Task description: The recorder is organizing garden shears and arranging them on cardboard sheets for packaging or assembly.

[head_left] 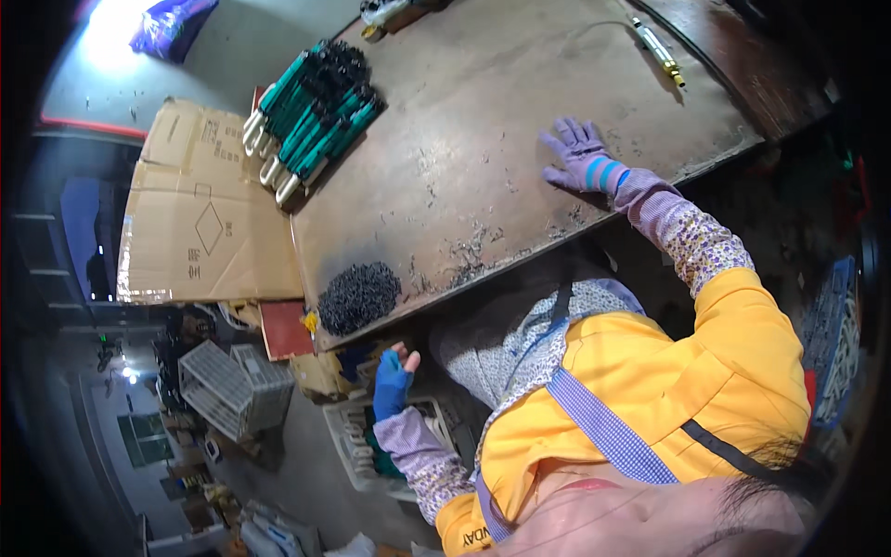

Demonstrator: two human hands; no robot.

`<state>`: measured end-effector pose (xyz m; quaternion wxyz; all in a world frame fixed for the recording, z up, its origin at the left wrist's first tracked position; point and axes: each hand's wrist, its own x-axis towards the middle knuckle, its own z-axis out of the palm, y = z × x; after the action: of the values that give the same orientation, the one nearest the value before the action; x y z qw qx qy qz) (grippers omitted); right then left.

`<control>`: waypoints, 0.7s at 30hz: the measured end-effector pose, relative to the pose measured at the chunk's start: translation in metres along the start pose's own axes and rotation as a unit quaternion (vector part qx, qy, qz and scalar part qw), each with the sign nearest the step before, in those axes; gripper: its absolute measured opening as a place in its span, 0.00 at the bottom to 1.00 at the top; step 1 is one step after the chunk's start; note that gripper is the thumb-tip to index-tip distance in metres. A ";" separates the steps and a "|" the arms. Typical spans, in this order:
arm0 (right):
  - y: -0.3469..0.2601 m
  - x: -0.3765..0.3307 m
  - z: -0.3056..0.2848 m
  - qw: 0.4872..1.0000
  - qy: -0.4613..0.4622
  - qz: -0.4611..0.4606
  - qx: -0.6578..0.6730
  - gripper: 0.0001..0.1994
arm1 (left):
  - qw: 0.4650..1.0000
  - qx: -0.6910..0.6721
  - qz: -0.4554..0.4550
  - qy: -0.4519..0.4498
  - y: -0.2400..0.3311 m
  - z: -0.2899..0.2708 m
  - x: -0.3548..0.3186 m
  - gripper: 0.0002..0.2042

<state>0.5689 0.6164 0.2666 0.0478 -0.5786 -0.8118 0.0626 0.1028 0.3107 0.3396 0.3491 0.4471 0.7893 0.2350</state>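
My right hand (pixel 585 160), in a purple glove with blue cuff stripes, lies flat on the worn metal-topped table (pixel 483 121) near its front edge, fingers spread and holding nothing. Beyond the front left table corner hangs my left hand (pixel 394 379) in a blue glove with bare fingertips. Its fingers are loosely bent, the thumb apart from them, and nothing shows in it. Close to that hand, on the table corner, sits a heap of small black pieces (pixel 359 298). Farther back at the left lies a stack of green rod-like parts (pixel 316 116) with white looped ends and black ends.
A silver cylindrical tool (pixel 657 51) with a brass tip lies at the back right on a thin hose. Black scraps litter the front edge. A cardboard sheet (pixel 209 213) stands along the left side. White crates (pixel 237 390) and a white basket (pixel 348 446) are on the floor.
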 end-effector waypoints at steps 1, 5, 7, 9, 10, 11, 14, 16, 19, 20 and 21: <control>-0.003 0.004 -0.003 1.000 0.002 -0.001 -0.005 0.40 | 1.000 -0.026 0.012 -0.005 0.014 -0.003 0.002 0.25; -0.010 -0.004 -0.009 1.000 -0.002 0.010 0.001 0.39 | 0.999 0.018 0.043 -0.029 0.054 -0.005 0.010 0.23; -0.017 0.003 -0.035 0.999 -0.018 0.015 0.040 0.36 | 0.997 0.042 0.062 -0.028 0.069 -0.003 0.015 0.21; -0.041 0.015 -0.040 0.997 -0.032 0.007 0.077 0.35 | 0.997 0.051 0.061 -0.028 0.080 0.001 0.022 0.19; -0.060 0.019 -0.031 0.983 0.050 -0.071 0.163 0.31 | 0.994 0.080 0.065 -0.047 0.087 0.004 0.023 0.16; -0.079 0.025 -0.026 0.949 0.131 -0.147 0.247 0.28 | 0.990 0.108 0.069 -0.066 0.088 0.007 0.023 0.13; -0.178 0.030 -0.039 0.802 -0.054 -0.201 0.560 0.17 | 0.992 0.083 0.034 -0.087 0.074 0.021 0.018 0.12; -0.227 0.035 -0.035 0.779 -0.185 -0.213 0.560 0.14 | 0.993 0.058 0.045 -0.091 0.072 0.026 0.009 0.12; -0.274 0.043 -0.008 0.761 -0.203 -0.239 0.568 0.12 | 0.997 0.001 0.046 -0.069 0.064 0.026 0.003 0.13; -0.286 0.045 0.000 0.704 -0.277 -0.191 0.626 0.11 | 0.997 -0.026 0.047 -0.056 0.060 0.027 0.000 0.13; -0.293 0.047 0.007 0.637 -0.345 -0.139 0.675 0.10 | 0.997 -0.052 0.048 -0.043 0.057 0.027 -0.001 0.13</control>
<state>0.2793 0.5658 0.3061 0.1495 -0.2025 -0.5717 0.7809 0.1546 0.3394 0.3620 0.3939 0.4757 0.7378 0.2724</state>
